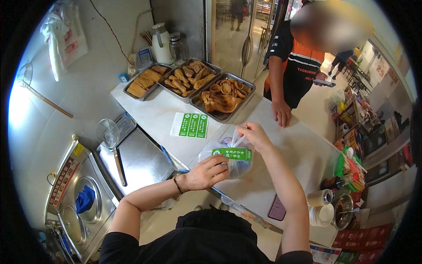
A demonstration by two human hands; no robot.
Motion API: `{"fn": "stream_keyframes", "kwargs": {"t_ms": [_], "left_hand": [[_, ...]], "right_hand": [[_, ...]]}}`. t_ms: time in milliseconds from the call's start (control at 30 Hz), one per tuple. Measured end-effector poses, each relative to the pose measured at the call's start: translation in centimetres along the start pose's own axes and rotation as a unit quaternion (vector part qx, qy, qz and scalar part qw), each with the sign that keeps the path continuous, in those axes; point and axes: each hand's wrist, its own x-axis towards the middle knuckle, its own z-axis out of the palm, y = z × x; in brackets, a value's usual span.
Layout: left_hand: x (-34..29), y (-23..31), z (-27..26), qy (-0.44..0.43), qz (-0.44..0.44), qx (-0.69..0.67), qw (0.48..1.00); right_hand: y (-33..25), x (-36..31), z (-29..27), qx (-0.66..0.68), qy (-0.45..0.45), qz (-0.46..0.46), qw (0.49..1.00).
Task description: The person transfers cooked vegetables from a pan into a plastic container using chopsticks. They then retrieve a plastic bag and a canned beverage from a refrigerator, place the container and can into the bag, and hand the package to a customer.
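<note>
A clear plastic bag [239,169] with something not clearly visible inside stands on the counter before me. My right hand [254,135] pinches the bag's gathered white handles at the top. Across the bag's near side runs a green sticker [238,154]. The bent fingers of my left hand [206,172] are closed at the sticker's left end, against the bag. Left of the bag, a backing sheet [177,125] with several more green stickers lies on the counter.
Metal trays [251,93] of browned food line the counter's far side. Across it stands a person [281,79] with one hand on the counter and a phone in the other. A phone [277,208], stacked cups [323,214] and a metal bowl [344,211] sit to the right; a strainer [115,152] lies left.
</note>
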Motion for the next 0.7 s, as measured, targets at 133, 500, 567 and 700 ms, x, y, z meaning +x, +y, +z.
{"fn": "stream_keyframes", "kwargs": {"t_ms": [133,500,567,700], "left_hand": [[2.2,-0.4,-2.2,-0.014,-0.158,-0.152,0.976],[4.2,-2.7,-0.4,0.156,-0.380,-0.289,0.865],[4.7,-2.7,-1.4,0.047,-0.427,-0.272,0.861],[4.9,-3.4,-2.5,-0.048,-0.411,-0.318,0.853]], "right_hand": [[-4.3,-2.1,-0.2,0.003,-0.084,-0.092,0.992],[-6.0,-8.7,3.2,-0.313,0.001,-0.330,0.890],[-5.0,-8.7,3.9,-0.357,0.102,-0.362,0.855],[-2.9,-7.9,4.4,-0.360,0.205,-0.342,0.844]]}}
